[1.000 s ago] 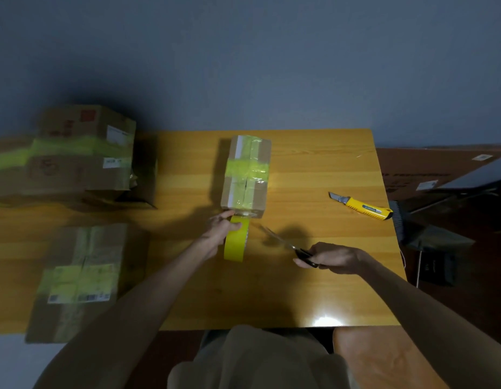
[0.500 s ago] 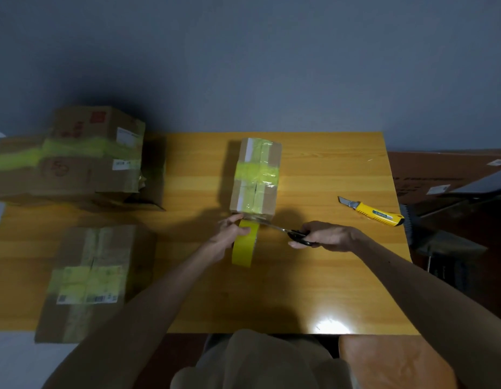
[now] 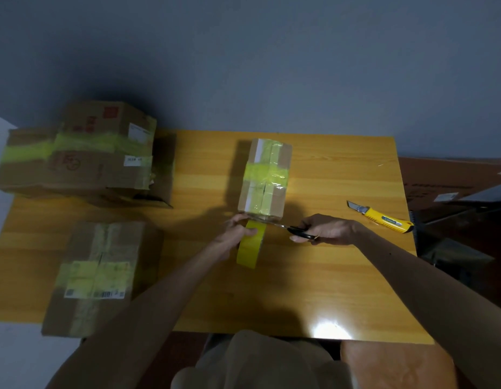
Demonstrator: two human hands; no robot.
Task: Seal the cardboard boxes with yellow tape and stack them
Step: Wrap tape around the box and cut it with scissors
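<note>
Oblong cardboard box [image 3: 264, 181], crinkled glossy yellow bands; tape roll [image 3: 250, 248] gripped in left hand [image 3: 238, 231]; black-handled steel scissors [image 3: 295, 231] clasped in right hand [image 3: 325, 230].

Boxes [image 3: 78, 155] crowd the bench's [image 3: 314, 290] far left corner, another box [image 3: 95, 276] overhangs its near left edge, a knife [image 3: 381, 216] lies by the right edge; the near middle lies open.
</note>
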